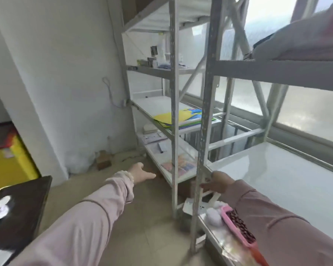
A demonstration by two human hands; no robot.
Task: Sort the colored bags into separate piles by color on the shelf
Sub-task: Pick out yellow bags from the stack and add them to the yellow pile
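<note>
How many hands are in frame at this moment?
2. The left hand stretches open above the floor, toward the far rack. The right hand is at the near rack's upright post, beside the white shelf. Neither holds anything.

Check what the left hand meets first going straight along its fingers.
The left hand points right at the far rack's low white shelf, so it would probably meet the shelf's front edge near the upright post. Depth is unclear.

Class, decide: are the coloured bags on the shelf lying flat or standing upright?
Flat: the coloured bags lie stacked, yellow on top, on the shelf.
</note>
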